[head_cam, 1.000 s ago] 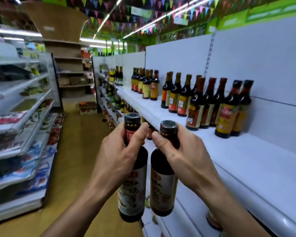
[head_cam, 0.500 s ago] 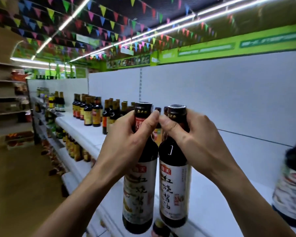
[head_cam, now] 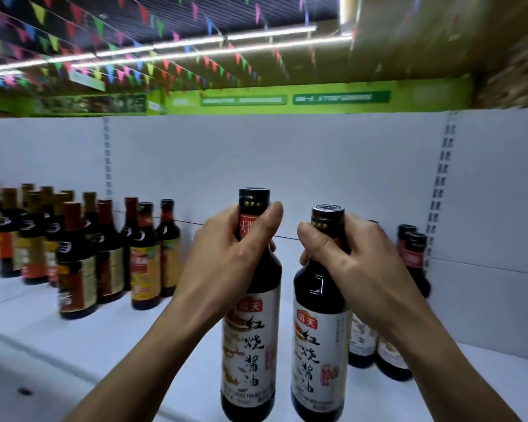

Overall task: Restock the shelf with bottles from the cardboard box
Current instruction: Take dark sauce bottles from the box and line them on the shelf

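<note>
Soy sauce bottles hang upright, one in each grip, over a white shelf point(head_cam: 141, 345). Our left grip point(head_cam: 226, 263) curls round the neck of the left soy sauce bottle point(head_cam: 250, 345). Our right grip point(head_cam: 357, 263) wraps the neck of the right soy sauce bottle point(head_cam: 319, 354), just beside it. Blurred shelved bottles point(head_cam: 80, 257) stand left of the left grip. More white-labelled bottles point(head_cam: 412, 254) stand behind the right grip.
</note>
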`<action>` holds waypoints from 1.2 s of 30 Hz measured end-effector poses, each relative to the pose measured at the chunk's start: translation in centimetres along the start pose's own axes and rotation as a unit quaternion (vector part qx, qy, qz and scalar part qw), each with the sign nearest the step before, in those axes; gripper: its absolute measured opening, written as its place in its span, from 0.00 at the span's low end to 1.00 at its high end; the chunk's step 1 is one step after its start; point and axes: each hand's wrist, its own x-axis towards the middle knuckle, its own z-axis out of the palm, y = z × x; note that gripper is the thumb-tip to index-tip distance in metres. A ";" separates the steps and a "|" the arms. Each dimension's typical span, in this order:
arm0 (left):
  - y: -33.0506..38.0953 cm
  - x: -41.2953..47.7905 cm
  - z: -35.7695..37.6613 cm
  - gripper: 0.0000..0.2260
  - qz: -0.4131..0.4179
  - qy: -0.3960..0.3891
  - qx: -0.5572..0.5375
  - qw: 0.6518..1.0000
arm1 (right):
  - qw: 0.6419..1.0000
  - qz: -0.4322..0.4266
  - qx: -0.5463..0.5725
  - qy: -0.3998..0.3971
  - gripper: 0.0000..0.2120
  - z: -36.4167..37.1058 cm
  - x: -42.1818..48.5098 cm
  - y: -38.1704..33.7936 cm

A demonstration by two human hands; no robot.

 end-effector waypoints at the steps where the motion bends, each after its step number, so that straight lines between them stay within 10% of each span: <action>1: -0.1 0.2 0.8 0.22 0.003 -0.012 -0.012 1.000 | 1.000 0.006 -0.009 0.007 0.17 -0.6 -0.3 0.4; 36: -4.4 1.3 17.9 0.19 -0.024 -0.105 -0.076 0.991 | 0.992 0.107 -0.016 0.069 0.08 -8.4 -1.7 11.7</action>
